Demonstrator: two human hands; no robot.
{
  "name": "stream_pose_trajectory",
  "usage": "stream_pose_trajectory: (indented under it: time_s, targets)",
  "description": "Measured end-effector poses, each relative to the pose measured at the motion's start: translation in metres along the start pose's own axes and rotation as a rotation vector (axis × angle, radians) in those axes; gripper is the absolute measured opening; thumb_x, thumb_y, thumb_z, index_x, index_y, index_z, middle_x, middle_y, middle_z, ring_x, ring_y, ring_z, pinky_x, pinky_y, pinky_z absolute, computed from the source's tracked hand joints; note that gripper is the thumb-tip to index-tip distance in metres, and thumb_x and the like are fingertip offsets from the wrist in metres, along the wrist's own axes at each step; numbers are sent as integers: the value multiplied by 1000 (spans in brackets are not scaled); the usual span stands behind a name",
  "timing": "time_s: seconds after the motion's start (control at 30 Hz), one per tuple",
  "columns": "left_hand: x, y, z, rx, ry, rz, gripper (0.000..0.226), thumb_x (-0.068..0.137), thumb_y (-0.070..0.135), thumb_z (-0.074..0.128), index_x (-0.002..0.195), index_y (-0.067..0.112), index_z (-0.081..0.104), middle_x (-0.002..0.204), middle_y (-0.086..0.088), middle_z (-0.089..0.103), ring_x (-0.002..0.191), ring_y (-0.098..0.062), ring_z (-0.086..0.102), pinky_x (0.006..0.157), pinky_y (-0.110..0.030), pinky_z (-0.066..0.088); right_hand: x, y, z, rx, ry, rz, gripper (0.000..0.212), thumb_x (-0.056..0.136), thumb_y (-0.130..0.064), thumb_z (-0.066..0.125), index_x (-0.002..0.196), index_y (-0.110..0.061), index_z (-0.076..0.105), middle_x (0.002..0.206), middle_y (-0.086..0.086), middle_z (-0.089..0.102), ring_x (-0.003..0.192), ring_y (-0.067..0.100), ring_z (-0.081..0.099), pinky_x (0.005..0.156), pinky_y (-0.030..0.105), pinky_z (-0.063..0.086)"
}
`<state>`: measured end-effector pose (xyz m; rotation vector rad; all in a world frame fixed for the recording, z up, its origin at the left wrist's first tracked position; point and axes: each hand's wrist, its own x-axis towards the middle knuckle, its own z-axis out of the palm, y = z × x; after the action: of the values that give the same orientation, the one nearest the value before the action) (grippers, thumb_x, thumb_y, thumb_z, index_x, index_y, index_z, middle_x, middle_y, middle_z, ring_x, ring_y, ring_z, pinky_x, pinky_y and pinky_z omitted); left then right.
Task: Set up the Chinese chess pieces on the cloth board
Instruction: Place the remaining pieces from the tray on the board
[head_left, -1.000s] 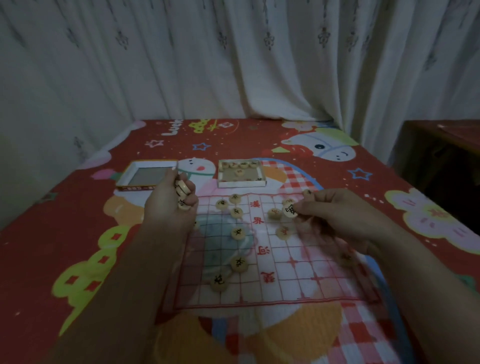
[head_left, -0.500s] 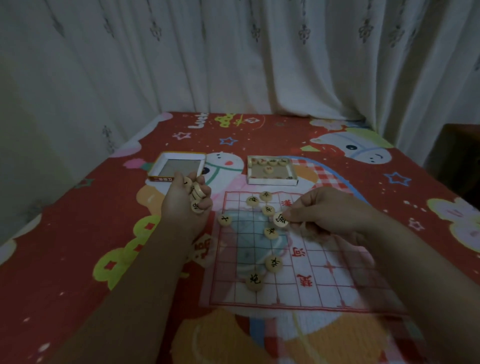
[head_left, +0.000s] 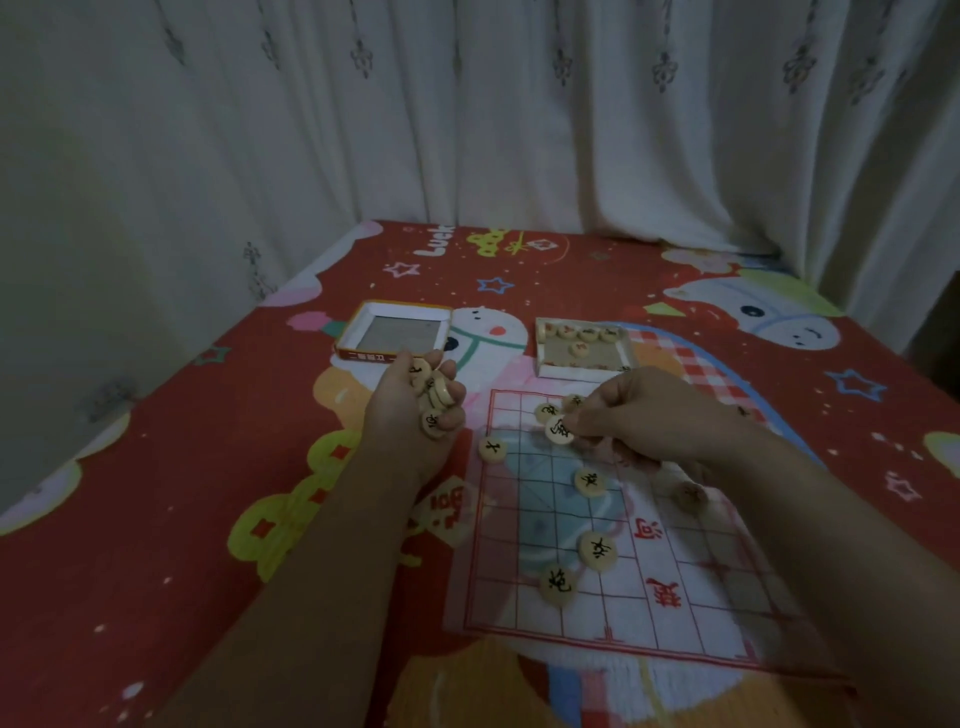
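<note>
At cloth board (head_left: 701, 597) far-left, right hand (head_left: 649, 415) fingers (head_left: 583, 419) pinch piece (head_left: 559, 431), moved leftward; left hand (head_left: 405, 415) grips pieces (head_left: 434, 389).

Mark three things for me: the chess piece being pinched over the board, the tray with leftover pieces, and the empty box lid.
pinched chess piece (head_left: 558, 432), head view, on its lettered face.
tray with leftover pieces (head_left: 576, 371), head view, on its near white wall.
empty box lid (head_left: 397, 333), head view, on its bare grey floor.

Curled left grip (head_left: 408, 415), curled right grip (head_left: 641, 415)

The red tablecloth (head_left: 436, 245) reads "Luck"; the cloth board (head_left: 717, 571) bears a red "河".
</note>
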<state>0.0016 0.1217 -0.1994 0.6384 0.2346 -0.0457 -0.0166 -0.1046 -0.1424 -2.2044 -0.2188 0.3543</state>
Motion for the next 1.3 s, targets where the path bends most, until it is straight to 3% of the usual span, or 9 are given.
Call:
stream_pose_trajectory:
  time_s: [0.07, 0.2, 0.43, 0.6, 0.7, 0.87, 1.07, 1.2, 1.3]
  targets:
    - [0, 0, 0, 3, 7, -4, 32, 104, 36, 35, 94, 13, 53, 72, -2, 57, 46, -10, 53, 31, -15, 28, 13, -7, 8, -10, 27, -5, 38, 89, -21, 70, 73, 13, 62, 57, 15, 53, 46, 21, 37, 41, 23, 32]
    - [2, 0, 0, 20, 28, -8, 25, 104, 32, 38, 96, 14, 53, 74, -1, 57, 47, -9, 52, 30, -16, 28, 46, -21, 25, -133, 91, 9, 24, 87, -13, 67, 67, -1, 62, 61, 20, 57, 39, 15, 38, 39, 20, 29]
    - [3, 1, 1, 27, 11, -16, 27, 104, 37, 35, 98, 15, 50, 73, 0, 55, 46, -8, 51, 31, -15, 27, 85, -37, 49, -494, 66, -14, 36, 88, -9, 60, 57, -13, 41, 60, 5, 40, 63, 21, 40, 54, 29, 33]
    - [9, 1, -2, 29, -27, -15, 28, 103, 34, 34, 89, 17, 50, 70, 2, 55, 46, -7, 52, 31, -14, 26, 81, -28, 43, -444, 170, -37, 32, 84, -10, 63, 55, -9, 51, 55, 5, 49, 53, 19, 47, 48, 26, 37]
    - [10, 0, -3, 32, -39, -16, 28, 103, 34, 34, 88, 17, 51, 71, 3, 55, 48, -7, 51, 32, -15, 27, 72, -4, 11, -323, 329, -27, 21, 88, -9, 58, 70, -1, 65, 69, 13, 66, 61, 27, 59, 57, 34, 49]
    - [10, -1, -4, 32, -33, -5, 31, 104, 37, 32, 91, 16, 51, 72, 1, 57, 49, -7, 51, 32, -14, 27, 43, 58, -66, -464, 524, 137, 17, 92, -28, 63, 82, -16, 67, 78, 4, 67, 65, 14, 58, 65, 29, 47]
    - [7, 0, -2, 43, -36, -13, 28, 103, 35, 34, 92, 16, 51, 73, 2, 56, 49, -7, 52, 33, -14, 27, 23, 103, -93, -572, 464, 228, 22, 92, -28, 67, 101, -9, 77, 100, 12, 74, 76, 20, 55, 72, 26, 41]
    - [5, 0, -2, 32, -24, -8, 24, 103, 30, 35, 93, 15, 50, 73, 0, 56, 48, -8, 52, 31, -15, 29, 25, 101, -96, -590, 468, 275, 30, 90, -32, 70, 105, -6, 74, 101, 16, 71, 76, 21, 52, 73, 27, 40]
    - [5, 1, -2, 26, -35, -12, 23, 103, 29, 36, 93, 15, 51, 71, 0, 56, 48, -8, 51, 31, -16, 30, 24, 90, -97, -592, 532, 224, 17, 88, -20, 70, 98, -7, 72, 98, 14, 72, 74, 22, 53, 69, 27, 40]
